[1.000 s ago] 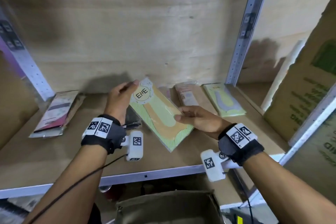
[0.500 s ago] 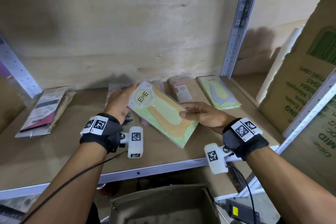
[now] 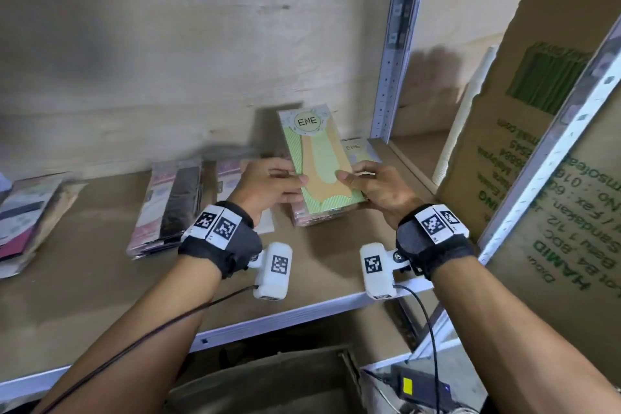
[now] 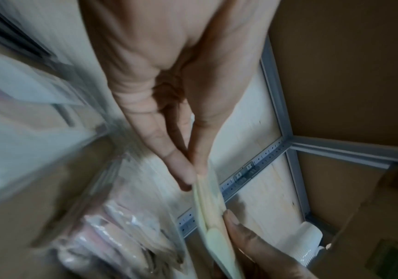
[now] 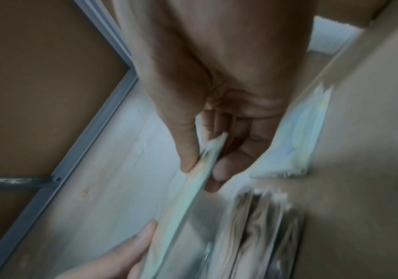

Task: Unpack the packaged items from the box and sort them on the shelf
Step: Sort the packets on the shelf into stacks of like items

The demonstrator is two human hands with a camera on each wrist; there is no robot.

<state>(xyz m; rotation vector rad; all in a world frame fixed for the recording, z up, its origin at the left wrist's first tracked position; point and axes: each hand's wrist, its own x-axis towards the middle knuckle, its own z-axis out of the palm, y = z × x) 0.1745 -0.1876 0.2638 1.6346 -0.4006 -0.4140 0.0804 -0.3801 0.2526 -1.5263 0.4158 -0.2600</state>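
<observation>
A flat green and orange packet [image 3: 317,161] marked ENE is tilted up over the shelf board [image 3: 100,279], its near end above a pink stack of packets [image 3: 304,217]. My left hand [image 3: 274,183] pinches its left edge between thumb and fingers, and my right hand [image 3: 373,186] pinches its right edge. The left wrist view shows the packet's thin edge [image 4: 208,207] between my left fingertips [image 4: 183,179]. Seen from the right wrist, the thumb [image 5: 186,151] and fingers clamp the same packet [image 5: 193,185]. Another ENE packet [image 3: 358,151] lies behind it. The box [image 3: 268,383] sits below the shelf.
A dark and pink packet stack [image 3: 171,208] lies left of my hands, with another stack [image 3: 23,218] at the far left edge. A perforated metal upright [image 3: 393,44] stands behind on the right. A printed cardboard carton [image 3: 537,161] leans at the right. A black adapter [image 3: 416,386] lies below.
Both hands carried the ENE packet to the right and turned it from slanted flat to tilted upright over the pink stack. The left hand shifted from the packet's top corner to its left edge.
</observation>
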